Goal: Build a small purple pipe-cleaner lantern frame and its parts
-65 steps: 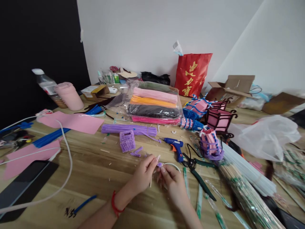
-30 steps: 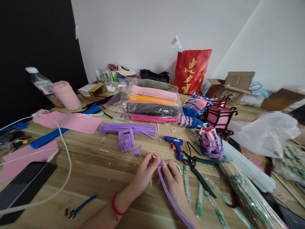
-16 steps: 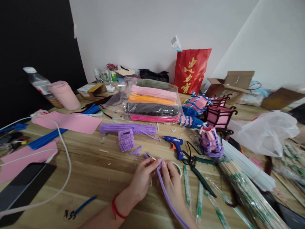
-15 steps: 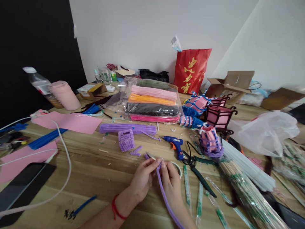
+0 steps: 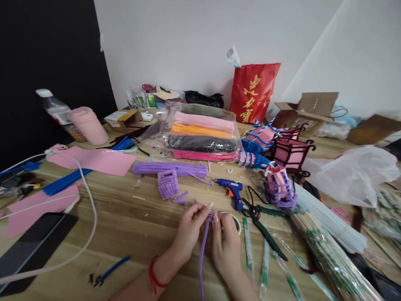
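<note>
My left hand and my right hand meet over the wooden table, fingertips pinched on a purple pipe cleaner. Its long end hangs down between my wrists toward the bottom edge. A small piece of it is bent at my fingertips, partly hidden. Behind my right hand shows part of a white ring, perhaps a tape roll. Just beyond my fingers lie short purple offcuts and a square purple piece wound from pipe cleaners. A bundle of purple pipe cleaners lies behind it.
To the right are a blue glue gun, green-handled pruning shears, pink-and-purple lantern, and bundled sticks. A bag of coloured pipe cleaners lies at the back. On the left are a phone, white cable and pink sheets.
The purple pipe cleaner's long end has swung left, from over my right wrist to between my wrists. My fingertips have shifted slightly apart. The whole view has moved slightly.
</note>
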A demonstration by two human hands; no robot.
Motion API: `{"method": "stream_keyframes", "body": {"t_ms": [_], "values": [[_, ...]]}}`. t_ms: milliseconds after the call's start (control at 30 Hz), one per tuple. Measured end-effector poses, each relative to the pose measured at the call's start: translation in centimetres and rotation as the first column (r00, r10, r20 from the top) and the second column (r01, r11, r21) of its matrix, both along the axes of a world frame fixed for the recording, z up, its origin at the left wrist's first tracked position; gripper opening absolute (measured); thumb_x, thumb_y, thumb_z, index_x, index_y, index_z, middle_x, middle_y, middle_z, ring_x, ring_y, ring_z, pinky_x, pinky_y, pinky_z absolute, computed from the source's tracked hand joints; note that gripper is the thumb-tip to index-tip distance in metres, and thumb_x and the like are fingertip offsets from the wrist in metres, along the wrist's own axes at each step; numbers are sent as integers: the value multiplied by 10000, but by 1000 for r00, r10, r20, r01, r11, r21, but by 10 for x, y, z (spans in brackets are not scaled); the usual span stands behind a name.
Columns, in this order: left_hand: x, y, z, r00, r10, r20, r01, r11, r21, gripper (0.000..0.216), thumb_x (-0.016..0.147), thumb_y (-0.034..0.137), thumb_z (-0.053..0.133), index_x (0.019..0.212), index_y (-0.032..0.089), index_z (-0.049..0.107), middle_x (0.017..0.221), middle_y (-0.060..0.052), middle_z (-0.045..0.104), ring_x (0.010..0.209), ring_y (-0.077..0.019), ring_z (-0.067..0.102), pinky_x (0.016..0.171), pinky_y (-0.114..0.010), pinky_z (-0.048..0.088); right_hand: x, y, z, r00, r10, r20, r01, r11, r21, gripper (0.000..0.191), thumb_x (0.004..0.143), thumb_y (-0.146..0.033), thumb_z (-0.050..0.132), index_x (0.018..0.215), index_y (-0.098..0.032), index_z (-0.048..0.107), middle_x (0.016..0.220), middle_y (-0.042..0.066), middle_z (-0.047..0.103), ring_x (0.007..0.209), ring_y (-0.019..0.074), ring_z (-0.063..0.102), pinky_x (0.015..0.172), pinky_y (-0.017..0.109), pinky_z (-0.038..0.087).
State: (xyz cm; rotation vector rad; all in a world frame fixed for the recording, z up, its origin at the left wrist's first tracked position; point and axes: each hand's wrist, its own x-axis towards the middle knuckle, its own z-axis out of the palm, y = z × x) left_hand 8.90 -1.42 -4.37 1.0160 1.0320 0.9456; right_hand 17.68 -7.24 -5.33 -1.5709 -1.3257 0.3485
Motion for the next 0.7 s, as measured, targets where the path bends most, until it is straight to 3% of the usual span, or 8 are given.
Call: {"method": "stream_keyframes", "body": {"t_ms": [133,300,367,500,600,700], "values": [[2,-2,-1,1000,4,28,-4,1000,-3,288,654,428,691,646,164,577,621,25,545,620,-130,493,595,-228,394,0,1,-2,996,-14,-83,11,999,-36,220,923,-296,382,744,-216,480,671,-8,500,614,155,479,580,259,374],[3,-4,-7,971,-44,234,84,983,-162,303,631,419,720,736,165,592,716,6,598,674,-135,544,653,-243,420,0,3,-5,985,-20,-173,5,996,-84,258,929,-340,373,729,-210,470,658,-16,483,600,150,462,575,257,373],[2,-3,-7,973,-35,229,76,982,-171,299,637,414,716,743,160,599,704,4,599,652,-131,538,633,-241,413,0,3,-5,985,-3,-171,-10,997,-77,249,931,-337,372,747,-207,480,678,-11,492,620,152,468,594,261,376],[-2,0,-4,1000,20,9,-20,998,60,266,686,395,672,608,159,580,618,13,565,629,-137,512,622,-240,396,1,2,-4,988,-9,-153,-2,998,-70,246,928,-333,380,750,-207,494,678,-10,497,619,153,468,587,262,371],[-3,0,0,990,69,-126,-36,968,250,244,735,366,625,595,171,582,653,-7,583,673,-161,532,651,-254,407,1,2,-5,990,-2,-143,-7,998,-62,238,925,-331,392,766,-205,516,695,1,525,636,158,486,599,267,381],[-4,-2,0,977,101,-187,-28,934,357,219,763,316,605,595,178,581,678,-16,591,701,-170,551,673,-260,416,2,2,-7,989,-9,-150,-1,998,-66,245,924,-343,397,771,-204,528,696,7,541,632,162,490,598,273,381]]}}
